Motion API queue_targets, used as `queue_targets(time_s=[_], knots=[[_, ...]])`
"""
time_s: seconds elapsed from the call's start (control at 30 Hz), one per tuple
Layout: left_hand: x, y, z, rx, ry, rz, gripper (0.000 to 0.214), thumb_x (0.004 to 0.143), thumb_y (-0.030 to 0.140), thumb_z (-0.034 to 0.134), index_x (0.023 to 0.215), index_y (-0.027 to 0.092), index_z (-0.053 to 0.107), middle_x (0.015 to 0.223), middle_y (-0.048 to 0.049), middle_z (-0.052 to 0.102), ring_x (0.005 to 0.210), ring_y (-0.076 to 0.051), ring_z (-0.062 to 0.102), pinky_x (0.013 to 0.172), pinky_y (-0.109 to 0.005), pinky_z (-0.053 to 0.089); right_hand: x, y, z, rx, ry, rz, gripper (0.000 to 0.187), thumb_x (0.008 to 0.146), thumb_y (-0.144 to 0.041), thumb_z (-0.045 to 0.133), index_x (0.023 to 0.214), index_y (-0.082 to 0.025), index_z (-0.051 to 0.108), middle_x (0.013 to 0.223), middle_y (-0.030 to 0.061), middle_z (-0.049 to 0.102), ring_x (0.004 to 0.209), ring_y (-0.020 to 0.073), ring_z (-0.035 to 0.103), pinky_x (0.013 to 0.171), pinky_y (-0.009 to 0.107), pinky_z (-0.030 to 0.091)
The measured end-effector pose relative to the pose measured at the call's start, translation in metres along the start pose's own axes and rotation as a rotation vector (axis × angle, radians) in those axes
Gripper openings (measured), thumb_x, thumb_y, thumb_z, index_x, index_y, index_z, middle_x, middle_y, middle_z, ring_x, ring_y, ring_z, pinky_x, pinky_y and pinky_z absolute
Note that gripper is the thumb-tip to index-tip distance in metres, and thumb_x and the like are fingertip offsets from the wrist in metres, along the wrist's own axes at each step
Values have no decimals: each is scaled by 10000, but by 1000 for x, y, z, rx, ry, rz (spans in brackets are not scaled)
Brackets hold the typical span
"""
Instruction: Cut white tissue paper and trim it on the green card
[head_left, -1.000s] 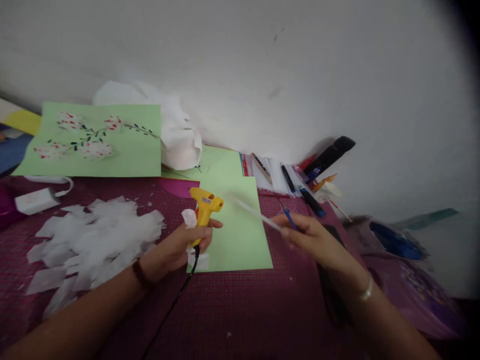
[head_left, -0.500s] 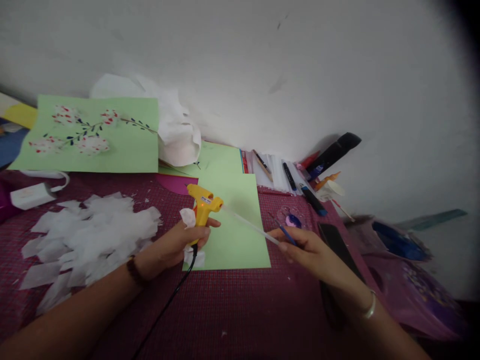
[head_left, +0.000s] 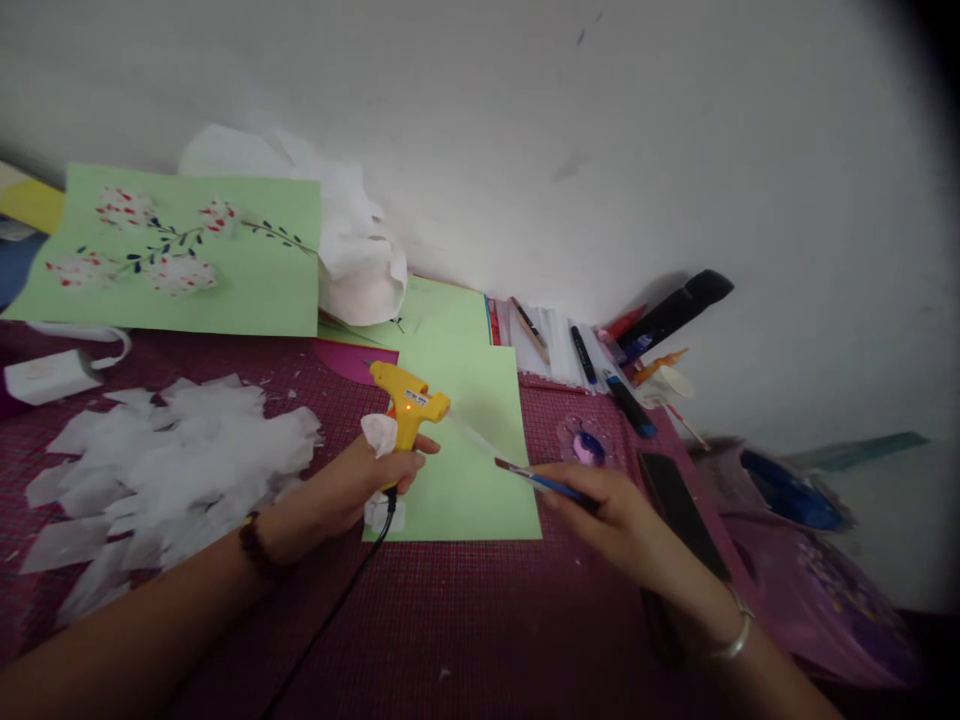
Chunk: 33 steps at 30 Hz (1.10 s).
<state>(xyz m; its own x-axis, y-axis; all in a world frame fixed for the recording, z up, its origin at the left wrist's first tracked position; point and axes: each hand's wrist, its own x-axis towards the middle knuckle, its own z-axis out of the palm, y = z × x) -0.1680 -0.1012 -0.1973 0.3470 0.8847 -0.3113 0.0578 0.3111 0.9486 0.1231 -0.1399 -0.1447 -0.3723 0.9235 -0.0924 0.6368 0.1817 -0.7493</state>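
My left hand (head_left: 360, 485) grips a yellow glue gun (head_left: 409, 405) upright over a plain green sheet (head_left: 480, 490). A small wad of white tissue (head_left: 379, 432) is pinched against the handle. The gun's black cord (head_left: 337, 610) trails toward me. A clear glue stick (head_left: 472, 435) juts from the gun's back toward my right hand (head_left: 615, 515). That hand holds a thin blue-handled brush (head_left: 536, 480), whose tip points at the stick's end. I cannot tell whether it also touches the stick.
On the maroon mat (head_left: 480, 620) lie a pile of white tissue pieces (head_left: 172, 470), a painted green sheet (head_left: 187, 260), crumpled white paper (head_left: 360, 260), a white charger (head_left: 49, 372), pens (head_left: 592, 355), a paint palette (head_left: 585, 440), a phone (head_left: 679, 510) and a purple bag (head_left: 825, 590).
The visible length of the glue stick behind the gun has shrunk. My right hand has swung the brush so that its tip points at the gun. My left hand has stayed in place.
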Motion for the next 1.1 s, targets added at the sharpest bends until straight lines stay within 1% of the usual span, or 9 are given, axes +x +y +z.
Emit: queue_targets(time_s=[0.23,0.37,0.47,0.63,0.77,0.83,0.93,1.0,1.1], knots=[[7,5,-15,412,152,332,206,694,312,604,841,188,680,834,-56,689,754,-192,611,735,-329,487,6,5,-6,231,11,78,281,907,-401,597,1122,-268,721,940,36,713,848,179,634,766,326,507],[11,0,-16,404,131,354,137,688,309,599,756,200,644,782,-55,688,678,-187,612,712,-337,511,4,16,1,472,-59,160,313,843,-471,669,1027,-227,736,651,-16,570,548,93,451,520,238,374],[9,-1,-15,379,96,371,123,689,324,599,741,220,638,774,-51,683,689,-187,611,750,-344,518,1,21,10,619,-107,223,352,814,-501,681,1000,-206,729,562,-43,490,473,72,364,456,221,292],[-1,9,-16,459,70,374,178,717,324,566,786,211,685,799,-55,681,725,-187,604,785,-346,507,-4,13,13,157,135,-33,238,871,-304,618,1071,-256,737,907,70,736,778,193,647,712,340,498],[-2,15,-18,512,26,318,212,718,323,535,794,206,694,723,-17,641,653,-161,559,665,-299,471,-9,8,14,-2,214,-172,347,885,-230,576,1199,-312,695,1062,80,736,936,237,667,829,400,499],[1,14,-20,484,23,283,201,706,309,546,802,205,690,669,6,603,591,-141,512,587,-273,431,-9,6,19,184,130,-40,255,889,-285,600,1112,-292,724,880,57,720,770,192,641,696,335,493],[5,11,-23,439,9,301,135,684,274,568,744,202,666,634,13,579,569,-129,482,566,-259,410,-3,6,27,663,-35,203,237,842,-410,671,988,-231,724,535,-48,487,453,81,377,445,225,296],[6,12,-26,438,-3,310,119,687,267,568,730,199,656,658,4,591,589,-130,492,587,-263,418,2,8,30,910,-113,289,298,791,-448,717,969,-209,708,488,-90,366,414,52,238,407,213,184],[2,19,-30,459,-30,262,159,696,286,558,775,191,658,709,-3,596,610,-131,493,587,-263,411,7,8,31,1038,-206,333,327,762,-439,745,984,-203,700,502,-94,362,406,45,219,399,221,153]])
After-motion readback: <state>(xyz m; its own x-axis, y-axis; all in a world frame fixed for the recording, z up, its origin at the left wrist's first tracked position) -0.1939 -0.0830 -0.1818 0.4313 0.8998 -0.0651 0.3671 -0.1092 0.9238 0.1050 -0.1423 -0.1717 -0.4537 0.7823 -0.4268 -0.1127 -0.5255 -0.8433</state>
